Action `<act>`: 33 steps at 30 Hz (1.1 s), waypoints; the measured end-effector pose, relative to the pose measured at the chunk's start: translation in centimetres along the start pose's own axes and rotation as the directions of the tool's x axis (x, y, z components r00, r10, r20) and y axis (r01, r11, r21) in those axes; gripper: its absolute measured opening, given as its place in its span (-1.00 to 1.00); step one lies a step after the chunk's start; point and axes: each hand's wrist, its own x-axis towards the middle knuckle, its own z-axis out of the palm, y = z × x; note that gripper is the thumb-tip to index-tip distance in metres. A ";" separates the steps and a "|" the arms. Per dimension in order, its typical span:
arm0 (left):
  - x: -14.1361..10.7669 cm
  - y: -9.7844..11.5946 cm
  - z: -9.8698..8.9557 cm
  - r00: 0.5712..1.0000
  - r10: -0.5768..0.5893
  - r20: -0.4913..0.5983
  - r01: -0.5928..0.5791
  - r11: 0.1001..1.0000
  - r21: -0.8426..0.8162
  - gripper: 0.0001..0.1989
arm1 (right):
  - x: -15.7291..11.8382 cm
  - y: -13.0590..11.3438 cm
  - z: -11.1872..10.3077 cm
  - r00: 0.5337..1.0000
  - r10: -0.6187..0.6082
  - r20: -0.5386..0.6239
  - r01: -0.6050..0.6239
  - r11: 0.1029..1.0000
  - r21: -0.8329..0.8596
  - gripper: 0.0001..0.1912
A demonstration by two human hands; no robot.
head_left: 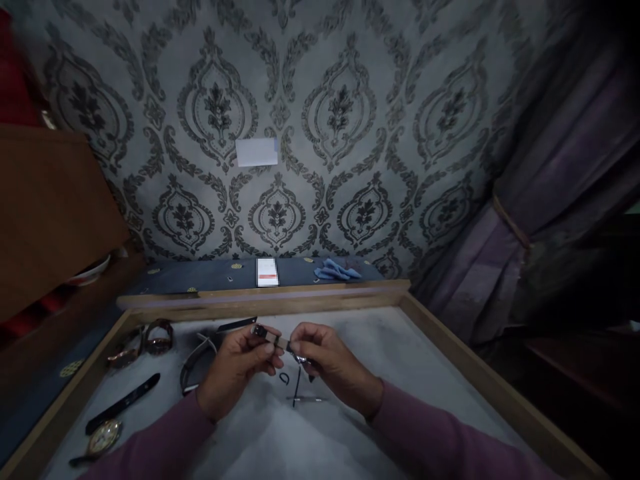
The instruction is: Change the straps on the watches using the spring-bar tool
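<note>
Between both hands, over the middle of a wood-framed tray [410, 333], is a small watch band piece [274, 339], dark at its left end and paler in the middle. My left hand [240, 363] pinches its left part with fingers and thumb. The fingers of my right hand [333, 360] close on its right end, where a shiny metal part [301, 359] shows, partly hidden. Just below the hands, a small dark loop [284, 379], a thin dark stick [297, 387] and a thin metallic tool [313, 399] lie on the pale tray floor.
Several watches, including a round-faced one [104, 437], and a black strap [123, 403] lie at the tray's left. Another strap [193, 367] is beside my left wrist. Behind the tray are a phone [267, 272] and a blue cloth [337, 270]. A curtain [500, 227] hangs at right.
</note>
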 end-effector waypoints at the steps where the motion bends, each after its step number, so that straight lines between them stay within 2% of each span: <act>1: -0.1 0.0 0.0 1.000 -0.004 -0.002 0.004 1.000 0.004 -0.61 | 0.0 0.1 0.0 1.000 0.005 -0.001 -0.005 1.000 -0.001 -0.78; 12: -0.3 -0.4 0.2 0.999 0.012 0.044 -0.016 0.995 0.097 -0.65 | -0.1 0.2 0.4 0.999 0.025 0.049 -0.026 1.000 0.018 -0.78; 26: -0.5 -0.5 0.2 0.997 0.042 0.072 -0.053 0.985 0.162 -0.71 | -0.1 0.4 0.4 0.998 0.053 0.043 -0.054 0.998 0.025 -0.74; 33: -0.7 -0.3 0.3 0.998 0.000 0.062 -0.007 0.994 0.110 -0.72 | -0.2 0.2 0.4 0.998 0.007 0.056 -0.004 0.998 -0.069 -0.75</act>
